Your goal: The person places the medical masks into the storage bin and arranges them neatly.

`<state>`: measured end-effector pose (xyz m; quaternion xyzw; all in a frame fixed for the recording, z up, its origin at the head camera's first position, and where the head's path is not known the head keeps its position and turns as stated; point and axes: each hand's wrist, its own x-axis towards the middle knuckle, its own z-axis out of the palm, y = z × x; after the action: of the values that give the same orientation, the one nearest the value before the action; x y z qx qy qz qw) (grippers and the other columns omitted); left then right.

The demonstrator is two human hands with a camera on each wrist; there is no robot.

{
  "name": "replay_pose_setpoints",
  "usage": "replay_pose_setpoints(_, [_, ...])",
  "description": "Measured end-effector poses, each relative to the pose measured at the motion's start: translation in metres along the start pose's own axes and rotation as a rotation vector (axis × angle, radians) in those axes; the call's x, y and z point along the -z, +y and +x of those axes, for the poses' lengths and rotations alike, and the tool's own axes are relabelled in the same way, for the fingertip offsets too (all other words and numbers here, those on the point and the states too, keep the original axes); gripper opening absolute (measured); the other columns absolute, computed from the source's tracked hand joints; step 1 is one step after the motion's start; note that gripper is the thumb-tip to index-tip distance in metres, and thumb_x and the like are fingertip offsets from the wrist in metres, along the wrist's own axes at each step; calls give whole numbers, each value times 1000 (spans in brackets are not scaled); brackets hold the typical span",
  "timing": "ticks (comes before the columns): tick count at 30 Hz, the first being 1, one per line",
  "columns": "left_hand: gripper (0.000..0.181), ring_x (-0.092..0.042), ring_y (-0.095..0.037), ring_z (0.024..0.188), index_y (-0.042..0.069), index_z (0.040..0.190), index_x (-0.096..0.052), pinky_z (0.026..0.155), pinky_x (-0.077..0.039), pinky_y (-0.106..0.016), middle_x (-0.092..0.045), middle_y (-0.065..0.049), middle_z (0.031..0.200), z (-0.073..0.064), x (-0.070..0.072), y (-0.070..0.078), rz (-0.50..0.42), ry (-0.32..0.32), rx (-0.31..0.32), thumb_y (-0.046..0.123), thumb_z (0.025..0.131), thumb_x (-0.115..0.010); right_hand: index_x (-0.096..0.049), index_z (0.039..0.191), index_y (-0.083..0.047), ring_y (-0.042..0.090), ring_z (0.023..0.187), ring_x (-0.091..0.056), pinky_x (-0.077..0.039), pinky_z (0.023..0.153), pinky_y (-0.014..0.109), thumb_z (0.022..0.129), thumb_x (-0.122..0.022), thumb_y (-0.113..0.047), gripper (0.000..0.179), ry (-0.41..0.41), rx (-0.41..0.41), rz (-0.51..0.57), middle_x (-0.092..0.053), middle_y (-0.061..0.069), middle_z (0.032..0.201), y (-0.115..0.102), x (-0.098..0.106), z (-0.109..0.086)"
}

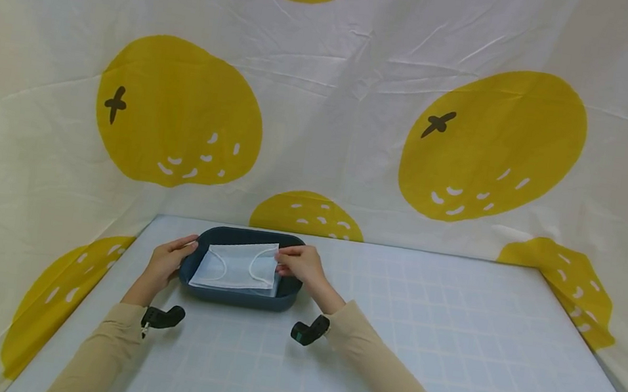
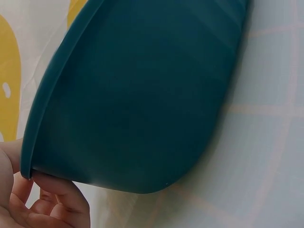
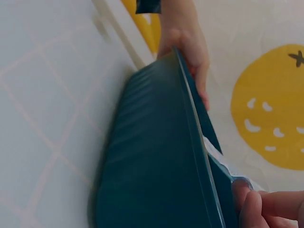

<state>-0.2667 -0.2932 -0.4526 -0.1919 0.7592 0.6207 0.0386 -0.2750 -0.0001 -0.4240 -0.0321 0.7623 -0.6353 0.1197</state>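
Observation:
A dark teal basin (image 1: pixel 234 301) with rounded ends stands near the table's back edge, left of the middle. Light blue face masks (image 1: pixel 236 262) with white ear loops lie inside it, the top one overlapping another beneath. My left hand (image 1: pixel 165 264) grips the basin's left end, thumb and fingers on either side of the rim (image 2: pixel 40 109) in the left wrist view. At the other end, my right hand (image 1: pixel 304 267) pinches the top mask's right edge between thumb and fingers. In the right wrist view the mask (image 3: pixel 218 154) shows just over the basin's rim.
A pale blue checked cloth (image 1: pixel 418 355) covers the table. Behind it hangs a white curtain (image 1: pixel 335 126) printed with yellow fruit. Black wrist cameras, one on the left wrist (image 1: pixel 163 316) and one on the right (image 1: pixel 310 330), hang in front of the basin.

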Motion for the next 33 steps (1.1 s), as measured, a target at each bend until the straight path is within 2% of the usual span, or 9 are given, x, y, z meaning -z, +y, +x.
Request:
replay_pose_setpoints(11, [56, -37, -28, 134, 12, 147, -38, 112, -35, -48, -32, -14, 155, 1, -1, -2, -2, 14, 2, 33, 98, -54, -72, 105, 2, 7, 61, -65, -59, 68, 30, 91, -66, -13, 22, -19, 39, -59, -73, 15, 91, 7, 0, 2])
replay_pose_setpoints(17, [57, -33, -30, 139, 12, 147, -38, 114, -31, -50, -30, -14, 156, 0, -1, -1, -12, 8, 3, 33, 97, -55, -72, 104, 1, 7, 62, -66, -59, 66, 27, 91, -66, -15, 21, -15, 37, -76, -74, 14, 91, 7, 1, 1])
replay_pose_setpoints(22, [57, -32, -30, 140, 12, 147, -38, 115, -30, -50, -29, -14, 157, 0, -2, 0, -12, 4, -2, 33, 98, -54, -73, 100, 2, 6, 58, -64, -59, 68, 31, 89, -68, -13, 19, -9, 68, -70, -74, 14, 84, 8, 1, 0])
replay_pose_setpoints(27, [57, -33, -29, 138, 11, 147, -39, 114, -31, -50, -30, -13, 156, 0, -1, -1, -18, 5, -7, 33, 97, -55, -73, 97, 3, 8, 56, -65, -58, 61, 26, 88, -69, -11, 17, 2, 93, -63, -73, 14, 80, 9, -1, -2])
replay_pose_setpoints(33, [56, -32, -29, 139, 12, 147, -39, 114, -31, -51, -30, -12, 157, 1, -1, -4, -22, 15, -6, 32, 97, -55, -73, 96, 2, 9, 58, -66, -59, 64, 32, 87, -70, -11, 16, 8, 102, -66, -74, 14, 80, 12, -2, -1])
